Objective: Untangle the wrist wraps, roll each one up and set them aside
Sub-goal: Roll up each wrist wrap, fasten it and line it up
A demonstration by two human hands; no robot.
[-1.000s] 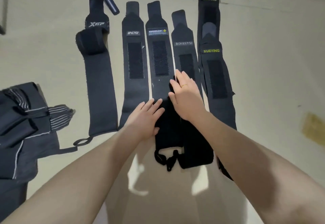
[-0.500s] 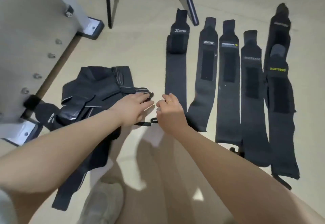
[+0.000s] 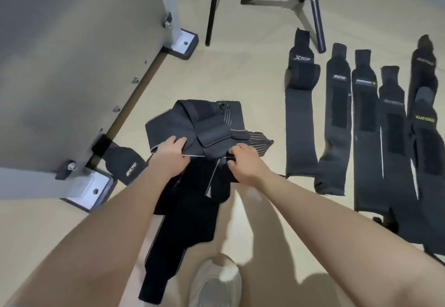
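A tangled heap of black wraps with grey stripes [image 3: 204, 123] lies on the beige floor in the middle of the view. My left hand [image 3: 169, 155] pinches its near left edge. My right hand [image 3: 243, 162], with a ring on one finger, grips a fold on the heap's near right side. A long dark strip [image 3: 178, 239] trails from the heap toward me. To the right, several black wrist wraps [image 3: 337, 118] lie flat, side by side, one marked XTEP [image 3: 301, 104] partly rolled near its top. Another wrap marked MCYO [image 3: 125, 164] lies by a metal foot.
A grey panel on bolted metal feet [image 3: 89, 186] fills the left side. A black tripod stand [image 3: 301, 0] stands at the back, one leg reaching the XTEP wrap. My pale shoe [image 3: 216, 280] shows at the bottom, just below the trailing strip.
My view and both hands have swung left, away from the row of flat wraps. Both hands now grip the tangled heap.
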